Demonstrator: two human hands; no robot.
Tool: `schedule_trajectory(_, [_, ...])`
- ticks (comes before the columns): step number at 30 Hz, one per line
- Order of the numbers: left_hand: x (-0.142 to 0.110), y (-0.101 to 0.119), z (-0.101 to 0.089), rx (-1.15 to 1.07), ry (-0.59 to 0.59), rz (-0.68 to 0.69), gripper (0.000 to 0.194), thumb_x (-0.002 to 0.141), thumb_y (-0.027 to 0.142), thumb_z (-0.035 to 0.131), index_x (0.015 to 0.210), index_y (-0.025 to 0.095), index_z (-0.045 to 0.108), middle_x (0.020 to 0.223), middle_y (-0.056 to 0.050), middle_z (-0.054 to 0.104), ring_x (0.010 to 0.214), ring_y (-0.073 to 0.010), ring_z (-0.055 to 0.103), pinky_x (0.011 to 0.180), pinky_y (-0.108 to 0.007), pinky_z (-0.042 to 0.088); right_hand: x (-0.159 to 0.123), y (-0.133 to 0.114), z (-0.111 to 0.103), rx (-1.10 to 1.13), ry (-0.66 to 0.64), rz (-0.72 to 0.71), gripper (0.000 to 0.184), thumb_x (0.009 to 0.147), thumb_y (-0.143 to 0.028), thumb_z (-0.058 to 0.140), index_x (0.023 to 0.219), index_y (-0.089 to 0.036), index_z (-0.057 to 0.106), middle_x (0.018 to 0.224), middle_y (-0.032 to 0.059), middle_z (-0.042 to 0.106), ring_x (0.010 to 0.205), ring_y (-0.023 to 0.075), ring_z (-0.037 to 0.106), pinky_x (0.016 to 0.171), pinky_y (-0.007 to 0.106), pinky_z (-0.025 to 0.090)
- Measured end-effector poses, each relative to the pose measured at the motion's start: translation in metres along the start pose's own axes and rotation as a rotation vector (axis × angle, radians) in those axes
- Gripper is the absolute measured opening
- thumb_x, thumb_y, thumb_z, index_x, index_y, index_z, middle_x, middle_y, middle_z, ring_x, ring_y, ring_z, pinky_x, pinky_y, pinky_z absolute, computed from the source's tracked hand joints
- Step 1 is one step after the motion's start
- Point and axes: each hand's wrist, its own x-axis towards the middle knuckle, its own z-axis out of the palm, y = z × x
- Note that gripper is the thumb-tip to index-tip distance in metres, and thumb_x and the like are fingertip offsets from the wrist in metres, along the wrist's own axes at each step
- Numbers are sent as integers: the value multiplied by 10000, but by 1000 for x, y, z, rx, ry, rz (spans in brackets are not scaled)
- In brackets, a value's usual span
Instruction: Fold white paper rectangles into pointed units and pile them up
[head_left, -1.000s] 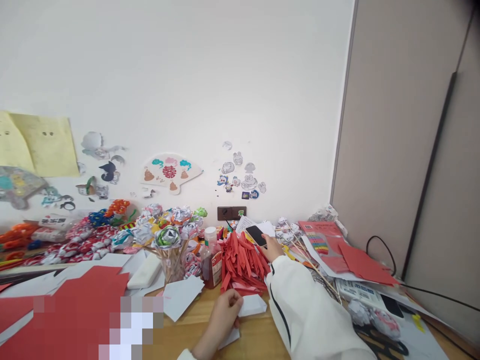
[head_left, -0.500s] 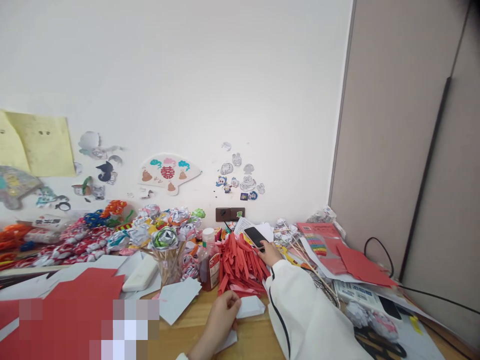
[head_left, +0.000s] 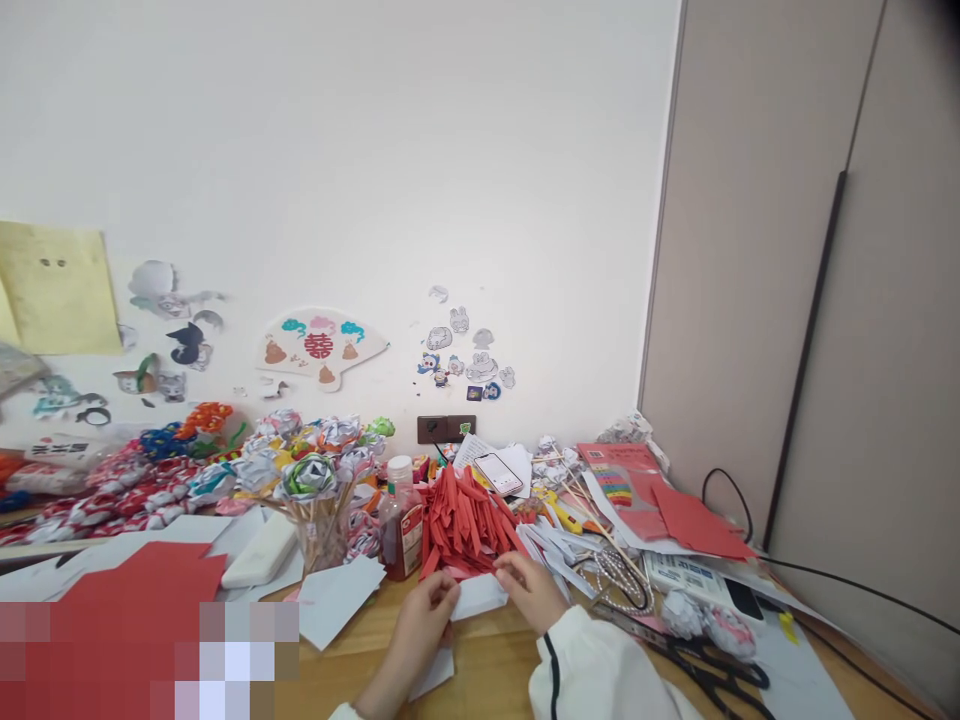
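Note:
A small piece of folded white paper (head_left: 480, 596) lies between my two hands, low over the wooden desk. My left hand (head_left: 426, 622) is closed in a pinch on its left end. At the right end, the fingers of my right hand (head_left: 534, 592) pinch the same paper. Just beyond the hands is a heap of folded red paper strips (head_left: 466, 522). Behind that heap a phone (head_left: 499, 473) rests with its screen lit white. Another white sheet (head_left: 435, 672) lies partly beneath my left wrist.
A bottle of reddish-brown liquid (head_left: 403, 530) and a cup of sticks with paper flowers (head_left: 324, 530) stand left. Red sheets (head_left: 142, 580) lie further left. On the right are black-handled scissors (head_left: 705, 665), a bead string (head_left: 619, 578), white strips (head_left: 555, 548) and cables (head_left: 847, 585).
My right hand has come back from the phone to the white paper's right end. The phone's screen has turned from dark to lit. The view has shifted slightly right.

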Motion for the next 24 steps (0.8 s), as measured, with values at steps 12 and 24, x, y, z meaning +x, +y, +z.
schedule_trajectory(12, [-2,0,2,-52,-26,-18,253,664,409,464,606,165,435,437,86,403,279,-52,369,297,-166,260,-1,30,24,350,-89,248,245,615,-331,571,792,-192,474,607,-39,520,421,62,450,409,188,361])
schedule_trajectory(24, [1,-5,0,-41,-85,-4,283,633,412,515,714,142,485,534,64,459,326,-51,401,322,-176,319,0,22,18,523,-196,253,384,585,-470,559,781,-157,456,611,-28,538,404,59,463,399,192,371])
